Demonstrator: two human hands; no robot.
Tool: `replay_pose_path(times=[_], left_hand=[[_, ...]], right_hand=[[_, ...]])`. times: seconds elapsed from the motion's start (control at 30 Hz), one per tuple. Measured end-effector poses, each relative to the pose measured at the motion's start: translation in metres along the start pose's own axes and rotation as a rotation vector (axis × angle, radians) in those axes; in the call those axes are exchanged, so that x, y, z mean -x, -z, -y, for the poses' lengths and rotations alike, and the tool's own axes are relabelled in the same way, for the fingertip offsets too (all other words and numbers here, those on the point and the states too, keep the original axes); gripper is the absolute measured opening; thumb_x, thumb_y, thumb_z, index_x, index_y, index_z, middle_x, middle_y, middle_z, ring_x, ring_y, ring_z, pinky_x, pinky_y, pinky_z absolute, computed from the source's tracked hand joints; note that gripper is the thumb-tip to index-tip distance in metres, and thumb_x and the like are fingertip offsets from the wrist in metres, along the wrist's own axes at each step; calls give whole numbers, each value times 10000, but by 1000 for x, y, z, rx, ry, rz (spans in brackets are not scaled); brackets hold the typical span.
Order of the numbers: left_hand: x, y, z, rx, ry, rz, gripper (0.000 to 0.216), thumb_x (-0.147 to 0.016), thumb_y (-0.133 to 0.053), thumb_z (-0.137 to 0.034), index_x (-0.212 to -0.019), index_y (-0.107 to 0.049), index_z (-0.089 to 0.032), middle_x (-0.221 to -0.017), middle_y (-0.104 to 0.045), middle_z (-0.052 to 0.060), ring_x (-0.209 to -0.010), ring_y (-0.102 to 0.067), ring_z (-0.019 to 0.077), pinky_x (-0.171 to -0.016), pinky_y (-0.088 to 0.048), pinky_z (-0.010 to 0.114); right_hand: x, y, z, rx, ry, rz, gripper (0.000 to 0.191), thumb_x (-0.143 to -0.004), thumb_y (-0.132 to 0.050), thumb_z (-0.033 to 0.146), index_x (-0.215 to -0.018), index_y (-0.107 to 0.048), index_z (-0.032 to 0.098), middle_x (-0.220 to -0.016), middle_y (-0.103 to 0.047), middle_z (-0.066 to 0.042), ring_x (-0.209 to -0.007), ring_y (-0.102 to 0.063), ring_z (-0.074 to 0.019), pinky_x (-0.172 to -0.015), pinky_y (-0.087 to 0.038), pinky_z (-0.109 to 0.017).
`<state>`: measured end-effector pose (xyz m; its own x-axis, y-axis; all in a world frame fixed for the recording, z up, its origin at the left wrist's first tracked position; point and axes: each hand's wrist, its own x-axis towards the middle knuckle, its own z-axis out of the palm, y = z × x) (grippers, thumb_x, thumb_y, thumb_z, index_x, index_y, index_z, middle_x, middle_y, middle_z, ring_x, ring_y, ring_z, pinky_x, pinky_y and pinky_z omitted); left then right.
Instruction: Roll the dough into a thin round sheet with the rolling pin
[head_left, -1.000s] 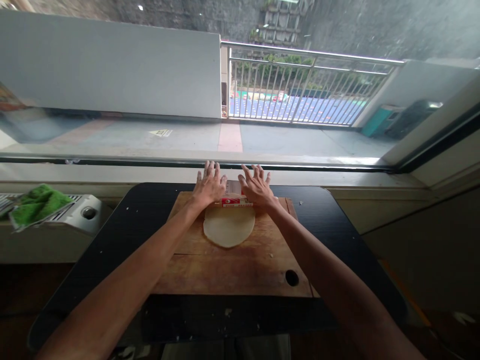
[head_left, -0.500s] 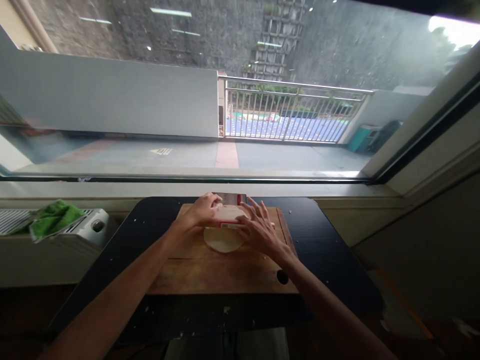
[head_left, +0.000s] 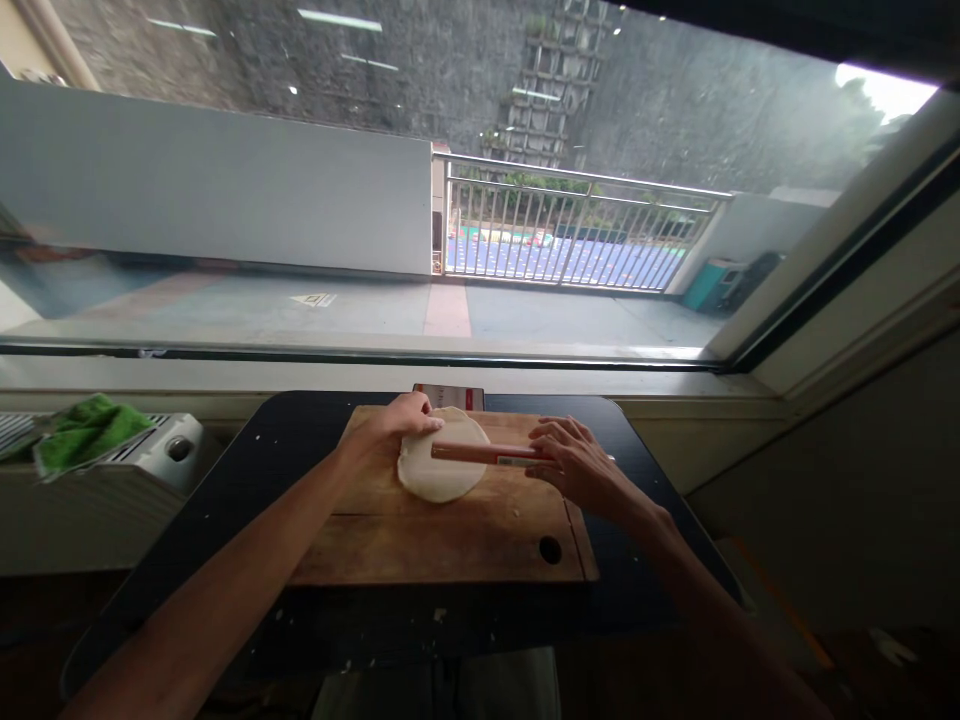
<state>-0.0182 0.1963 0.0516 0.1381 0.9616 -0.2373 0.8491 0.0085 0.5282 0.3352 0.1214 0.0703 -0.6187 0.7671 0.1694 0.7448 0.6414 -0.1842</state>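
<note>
A pale, round flat sheet of dough [head_left: 431, 475] lies on the wooden board [head_left: 420, 550]. My left hand [head_left: 401, 418] is at the dough's far left edge, thumb and fingers closed on it; the exact fingertips are partly hidden. A reddish-brown rolling pin [head_left: 461, 453] extends across the dough's right half, with a pale label near its middle. Its right end is under the fingers of my right hand [head_left: 574, 460], which is closed over it at the board's right side.
The board rests on a black table [head_left: 637, 520] with small crumbs on it. Behind the board lies a flat printed box [head_left: 450, 397]. A green cloth [head_left: 94, 435] drapes over a white radiator-like unit [head_left: 161, 455] at left. A window with a sill [head_left: 337, 380] borders the table's far side.
My left hand has moved from the rolling pin to the dough's edge. My right hand has shifted right with the pin, and more of the dough now shows.
</note>
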Motion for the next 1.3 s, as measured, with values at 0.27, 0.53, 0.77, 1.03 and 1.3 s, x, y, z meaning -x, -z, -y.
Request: replay_pose_path(times=[0.27, 0.53, 0.77, 1.03, 1.3], left_hand=[[41, 5, 6, 70, 144, 139, 387, -739, -842, -533, -831, -621, -229, -786, -769, 52, -811, -782, 296, -641, -557, 319], [102, 3, 9, 32, 259, 310, 522, -1000, -612, -659, -776, -660, -189, -682, -777, 120, -600, -774, 265, -605, -591, 333], [78, 20, -10, -396, 80, -478, 393, -1102, -459, -450, -1167, -762, -210, -1211, -819, 161, -1234, -745, 361, -984, -590, 450], [66, -57, 10, -449, -207, -399, 548, -1109, -387, -277, -1598, -608, -163, -1682, -599, 161, -1649, -443, 343, -1356, -357, 563], [50, -57, 13, -534, -216, -425, 667, -1054, -421, -281, -1694, -505, -112, -1803, -438, 164, -1723, -333, 319, -1401, -294, 541]], right_hand=[[-4, -2, 13, -55, -373, 38, 188, -1127, -631, 444, -1197, -673, 275, -1059, -822, -48, -966, -780, -293, -686, -414, -326], [-23, -18, 45, -168, -308, -2, 167, -1119, -675, 386, -1233, -693, 265, -1175, -828, -50, -1005, -767, -249, -694, -372, -285], [-35, -31, 79, -86, -167, 49, 175, -1128, -682, 338, -1270, -729, 248, -1273, -779, -79, -1118, -724, -244, -866, -465, -313], [-33, -55, 94, 0, -261, -45, 370, -1194, -477, 431, -1341, -765, 252, -1325, -760, -142, -1272, -688, -316, -1094, -530, -450], [-51, -89, 86, 211, -413, -154, 668, -1139, -435, 274, -1800, -354, 229, -1710, -556, -177, -1656, -382, -411, -1346, -296, -665]])
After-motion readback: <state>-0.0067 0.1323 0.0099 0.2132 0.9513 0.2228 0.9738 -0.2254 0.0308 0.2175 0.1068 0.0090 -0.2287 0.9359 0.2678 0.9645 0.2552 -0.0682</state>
